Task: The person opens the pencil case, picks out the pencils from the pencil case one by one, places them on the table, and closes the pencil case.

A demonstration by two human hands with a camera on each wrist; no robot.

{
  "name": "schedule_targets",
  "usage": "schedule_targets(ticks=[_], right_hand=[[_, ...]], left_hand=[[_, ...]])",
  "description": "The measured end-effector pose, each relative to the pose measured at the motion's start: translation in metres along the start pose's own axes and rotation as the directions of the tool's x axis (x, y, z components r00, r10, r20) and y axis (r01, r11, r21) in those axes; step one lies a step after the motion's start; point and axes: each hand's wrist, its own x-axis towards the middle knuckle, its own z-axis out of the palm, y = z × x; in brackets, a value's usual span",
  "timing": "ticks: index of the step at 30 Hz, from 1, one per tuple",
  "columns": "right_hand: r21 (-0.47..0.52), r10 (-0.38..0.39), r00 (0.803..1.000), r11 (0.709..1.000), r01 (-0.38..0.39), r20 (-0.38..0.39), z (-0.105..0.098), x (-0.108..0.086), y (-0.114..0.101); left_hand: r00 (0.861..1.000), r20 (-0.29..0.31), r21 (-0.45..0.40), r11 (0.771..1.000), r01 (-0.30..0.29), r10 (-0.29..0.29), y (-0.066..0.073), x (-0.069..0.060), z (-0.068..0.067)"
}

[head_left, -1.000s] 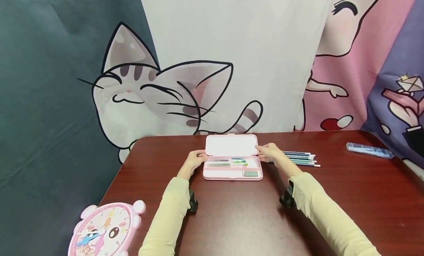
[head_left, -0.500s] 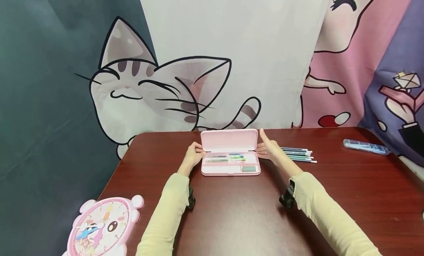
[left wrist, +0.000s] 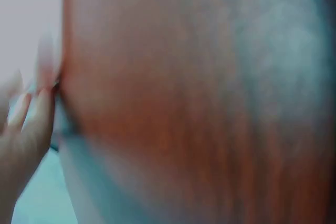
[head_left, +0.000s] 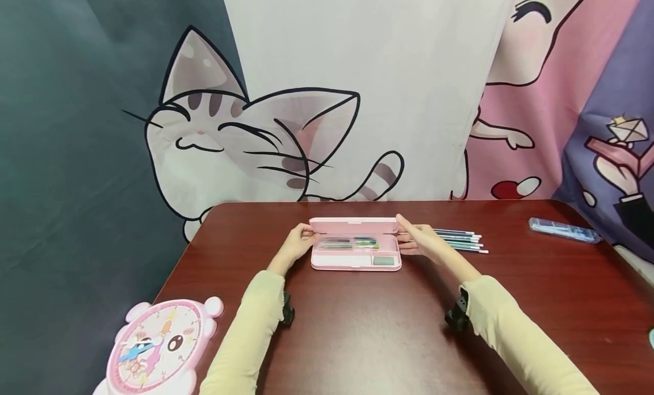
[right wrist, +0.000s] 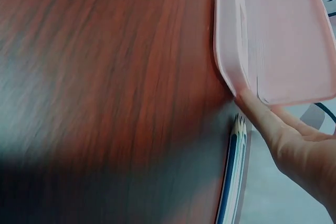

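Note:
A pink pencil case [head_left: 357, 261] lies on the table with its lid [head_left: 352, 225] tilted forward, partly lowered over the base. Several pens [head_left: 349, 244] lie in the rear compartment, and a grey-green eraser [head_left: 384, 260] sits at the front right. My left hand [head_left: 296, 245] touches the case's left rear corner; the left wrist view is blurred there. At the right end, my right hand [head_left: 423, 240] has its thumb raised by the lid's corner. Its fingers reach along the side of the case, touching the base in the right wrist view.
Several pencils [head_left: 462, 240] lie just right of the case, behind my right hand. A blue translucent box [head_left: 564, 230] lies at the far right. A pink toy clock [head_left: 158, 347] stands at the front left. A cartoon curtain [head_left: 424, 100] hangs behind the table [head_left: 352, 327].
The lid has swung forward from lying back, through upright, to a forward tilt. My right thumb rose to the lid's corner. The pens, eraser and pencils kept their places.

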Motion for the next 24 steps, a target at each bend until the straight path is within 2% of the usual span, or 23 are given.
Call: schedule_targets(ticks=[1,2,3,4,5,7,9,10,13,15,20,22,24], right_hand=[[-0.044,0.010,1.000,0.999,-0.010,0.003,0.010,-0.023,-0.020],[-0.069,0.025,1.000,0.997,-0.024,0.011,0.019,-0.042,-0.036],[-0.081,0.041,0.999,0.996,-0.039,0.019,0.025,-0.058,-0.049],[-0.087,0.039,0.999,0.996,-0.036,0.028,0.027,-0.060,-0.050],[-0.087,0.027,0.998,0.996,-0.022,0.048,0.029,-0.069,-0.055],[-0.071,0.001,0.997,0.997,0.004,0.076,0.029,-0.076,-0.055],[-0.042,-0.014,0.995,0.999,0.018,0.102,0.027,-0.079,-0.053],[-0.036,-0.026,0.991,0.999,0.031,0.128,0.025,-0.078,-0.050],[-0.020,-0.056,0.981,0.998,0.060,0.185,0.020,-0.072,-0.038],[-0.022,-0.080,0.975,0.996,0.086,0.205,0.017,-0.067,-0.029],[-0.044,-0.161,0.970,0.984,0.171,0.182,0.017,-0.059,-0.015],[-0.031,-0.225,0.956,0.972,0.235,0.186,0.018,-0.060,-0.012],[-0.076,-0.261,0.951,0.958,0.276,0.165,0.020,-0.062,-0.012]], left_hand=[[0.995,0.085,-0.071,0.996,0.060,-0.053,0.017,-0.010,-0.004],[0.980,0.165,-0.125,0.983,0.132,-0.111,0.037,-0.021,-0.008],[0.961,0.237,-0.194,0.962,0.192,-0.144,0.057,-0.033,-0.013],[0.934,0.295,-0.213,0.938,0.272,-0.204,0.076,-0.043,-0.017],[0.912,0.342,-0.239,0.917,0.318,-0.227,0.090,-0.050,-0.021],[0.880,0.411,-0.288,0.882,0.374,-0.239,0.108,-0.060,-0.027],[0.858,0.448,-0.293,0.865,0.406,-0.251,0.119,-0.065,-0.030],[0.848,0.465,-0.283,0.865,0.414,-0.253,0.123,-0.068,-0.031],[0.839,0.485,-0.250,0.880,0.404,-0.248,0.124,-0.075,-0.034],[0.837,0.482,-0.201,0.898,0.392,-0.257,0.118,-0.077,-0.036],[0.850,0.458,-0.064,0.944,0.322,-0.259,0.098,-0.078,-0.037],[0.857,0.458,-0.047,0.957,0.288,-0.236,0.093,-0.078,-0.036],[0.863,0.457,-0.039,0.965,0.259,-0.213,0.091,-0.078,-0.034]])
